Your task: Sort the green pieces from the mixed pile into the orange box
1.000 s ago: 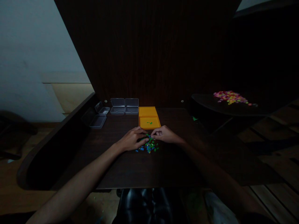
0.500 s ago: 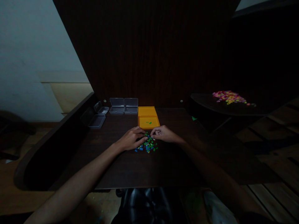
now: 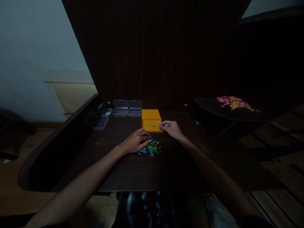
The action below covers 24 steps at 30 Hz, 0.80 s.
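A loose pile of small blue, green, white and yellow plastic bricks lies on the dark table. My left hand rests at the pile's left side, fingers apart, the fingertips touching or just over the bricks. My right hand is at the right front edge of an open yellow box, thumb and fingertips pinched together. Whatever those fingertips hold is too small to make out. A few green bricks lie inside the yellow box's near half.
Clear plastic boxes with raised lids stand left of the yellow box, and another clear box lies nearer. A heap of pink and yellow pieces sits on a side shelf at right. A green scrap lies near it.
My right hand has moved from the brick pile up and right to the yellow box's edge, still pinched. My left hand stays by the pile. The view has shifted slightly.
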Each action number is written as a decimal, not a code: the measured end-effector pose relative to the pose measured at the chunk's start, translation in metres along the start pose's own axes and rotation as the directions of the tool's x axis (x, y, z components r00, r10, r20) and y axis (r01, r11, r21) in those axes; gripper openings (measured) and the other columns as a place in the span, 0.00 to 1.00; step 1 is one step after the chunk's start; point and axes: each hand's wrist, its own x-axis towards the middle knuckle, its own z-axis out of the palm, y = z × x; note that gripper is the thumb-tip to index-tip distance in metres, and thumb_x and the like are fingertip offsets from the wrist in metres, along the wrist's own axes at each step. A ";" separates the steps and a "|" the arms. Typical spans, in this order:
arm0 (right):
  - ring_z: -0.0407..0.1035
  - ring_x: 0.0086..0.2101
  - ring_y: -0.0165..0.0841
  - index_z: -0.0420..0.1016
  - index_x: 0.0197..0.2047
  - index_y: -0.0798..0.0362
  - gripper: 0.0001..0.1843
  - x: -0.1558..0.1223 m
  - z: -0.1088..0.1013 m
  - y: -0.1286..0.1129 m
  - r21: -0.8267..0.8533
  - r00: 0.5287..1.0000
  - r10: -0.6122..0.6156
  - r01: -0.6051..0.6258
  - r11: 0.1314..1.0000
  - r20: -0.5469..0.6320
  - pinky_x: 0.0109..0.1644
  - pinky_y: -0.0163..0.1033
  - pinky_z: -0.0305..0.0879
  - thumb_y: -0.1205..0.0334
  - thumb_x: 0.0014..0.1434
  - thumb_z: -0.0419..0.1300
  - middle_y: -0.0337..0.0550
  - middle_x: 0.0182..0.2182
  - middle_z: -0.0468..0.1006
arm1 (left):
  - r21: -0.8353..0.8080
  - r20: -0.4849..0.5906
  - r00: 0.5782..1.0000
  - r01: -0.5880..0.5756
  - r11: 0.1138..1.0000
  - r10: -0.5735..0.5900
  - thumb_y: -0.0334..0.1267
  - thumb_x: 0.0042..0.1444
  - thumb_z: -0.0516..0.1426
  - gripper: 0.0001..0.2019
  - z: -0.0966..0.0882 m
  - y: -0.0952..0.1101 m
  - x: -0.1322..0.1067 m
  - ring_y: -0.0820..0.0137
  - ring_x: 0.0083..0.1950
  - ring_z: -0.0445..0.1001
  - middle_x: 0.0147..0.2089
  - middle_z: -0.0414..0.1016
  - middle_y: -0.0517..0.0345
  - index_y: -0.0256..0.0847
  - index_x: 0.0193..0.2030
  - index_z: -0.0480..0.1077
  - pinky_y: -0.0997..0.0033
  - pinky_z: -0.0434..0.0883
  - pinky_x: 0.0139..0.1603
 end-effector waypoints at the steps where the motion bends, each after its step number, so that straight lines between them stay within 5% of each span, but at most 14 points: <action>1: 0.62 0.24 0.27 0.79 0.32 0.58 0.16 0.003 0.001 0.002 -0.001 1.000 0.009 -0.009 1.000 -0.004 0.27 0.32 0.56 0.53 0.48 0.61 0.43 0.25 0.76 | 0.005 0.001 1.000 -0.003 1.000 0.003 0.41 0.67 0.51 0.15 0.000 0.000 0.000 0.65 0.47 0.73 0.45 0.77 0.50 0.38 0.43 0.78 0.62 0.71 0.52; 13: 0.57 0.21 0.26 0.81 0.29 0.59 0.14 0.015 0.005 0.004 -0.199 0.993 0.105 -0.112 0.974 -0.045 0.24 0.32 0.50 0.56 0.41 0.65 0.38 0.17 0.70 | 0.041 0.026 1.000 -0.005 0.999 0.004 0.41 0.68 0.50 0.17 -0.001 0.000 0.001 0.65 0.47 0.73 0.43 0.78 0.48 0.36 0.41 0.78 0.64 0.71 0.52; 19: 0.53 0.20 0.26 0.82 0.33 0.60 0.19 0.007 -0.004 -0.010 -0.174 0.990 0.007 -0.032 0.984 -0.138 0.23 0.32 0.46 0.52 0.51 0.58 0.36 0.16 0.65 | 0.110 0.007 0.999 0.030 0.993 -0.031 0.41 0.67 0.51 0.17 0.000 -0.002 0.001 0.65 0.45 0.72 0.41 0.78 0.50 0.36 0.38 0.79 0.63 0.71 0.50; 24: 0.55 0.20 0.26 0.83 0.37 0.57 0.17 -0.016 0.005 -0.030 -0.242 0.988 -0.134 0.149 0.959 0.076 0.25 0.32 0.51 0.54 0.55 0.58 0.35 0.16 0.66 | 0.148 -0.009 0.999 0.038 0.988 -0.037 0.41 0.67 0.51 0.16 0.002 -0.005 0.000 0.65 0.44 0.72 0.41 0.77 0.51 0.38 0.37 0.79 0.64 0.71 0.48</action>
